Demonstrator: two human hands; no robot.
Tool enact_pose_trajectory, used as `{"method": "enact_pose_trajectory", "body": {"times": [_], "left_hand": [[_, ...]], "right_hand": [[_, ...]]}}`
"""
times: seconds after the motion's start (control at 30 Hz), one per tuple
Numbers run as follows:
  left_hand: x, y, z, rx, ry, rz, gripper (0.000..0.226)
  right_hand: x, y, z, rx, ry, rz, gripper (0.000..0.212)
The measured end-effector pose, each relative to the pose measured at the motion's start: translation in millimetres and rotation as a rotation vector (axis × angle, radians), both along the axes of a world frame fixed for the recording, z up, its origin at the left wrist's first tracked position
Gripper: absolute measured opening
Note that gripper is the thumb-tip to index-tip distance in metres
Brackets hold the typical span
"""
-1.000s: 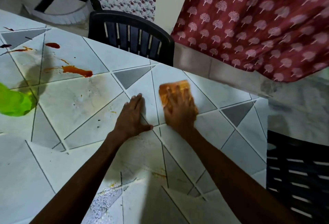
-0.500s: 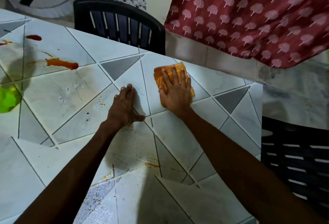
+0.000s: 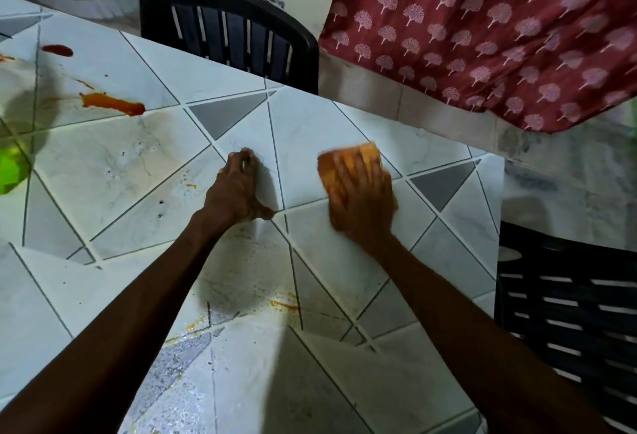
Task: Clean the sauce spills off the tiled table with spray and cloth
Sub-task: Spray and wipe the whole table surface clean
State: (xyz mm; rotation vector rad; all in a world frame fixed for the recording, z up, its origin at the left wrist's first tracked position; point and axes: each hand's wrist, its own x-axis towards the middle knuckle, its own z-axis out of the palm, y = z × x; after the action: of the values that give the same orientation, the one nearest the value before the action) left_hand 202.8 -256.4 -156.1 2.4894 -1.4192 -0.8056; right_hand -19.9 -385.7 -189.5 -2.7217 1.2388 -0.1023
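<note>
As the curled left hand [image 3: 241,192] is resting on the table [image 3: 310,123], the flat right hand [image 3: 362,201] is pressing the cloth [image 3: 365,154] at one o'clock.

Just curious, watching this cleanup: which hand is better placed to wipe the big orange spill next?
Probably the right. The right hand presses the cloth flat on the table. The left hand, though nearer the spill, rests on the tiles holding nothing.
</note>
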Motion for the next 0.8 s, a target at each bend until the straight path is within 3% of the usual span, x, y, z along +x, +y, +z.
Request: {"method": "enact_pose_trajectory", "body": {"times": [0.17, 0.37, 0.47, 0.63, 0.73, 0.8], "left_hand": [[0.4, 3.5, 3.4, 0.025, -0.057, -0.017, 0.131], [-34.1, -21.6, 23.5, 0.186, -0.232, -0.167, 0.118], [-71.9, -47.4, 24.2, 0.121, -0.158, -0.342, 0.11], [-111.4, -47.3, 1.8, 0.112, -0.044, -0.406, 0.128], [-112.3, -40.7, -2.8, 0.083, -0.009, -0.376, 0.134], [-110.4, -41.7, -1.5, 0.079, 0.015, -0.373, 0.135]], "right_hand": [[38.9, -26.1, 4.7, -0.005, 0.034, -0.085, 0.068], [-99.4, 55.8, 4.4, 0.025, -0.046, 0.064, 0.066], [-144.0, 32.0, 1.9, 0.034, 0.031, -0.032, 0.065], [-73.3, -49.8, -1.9, 0.032, 0.048, -0.367, 0.065], [-35.8, -47.5, -0.2, 0.004, 0.023, -0.343, 0.067], [-50.1, -19.1, -0.4, -0.011, 0.007, -0.178, 0.064]]}}
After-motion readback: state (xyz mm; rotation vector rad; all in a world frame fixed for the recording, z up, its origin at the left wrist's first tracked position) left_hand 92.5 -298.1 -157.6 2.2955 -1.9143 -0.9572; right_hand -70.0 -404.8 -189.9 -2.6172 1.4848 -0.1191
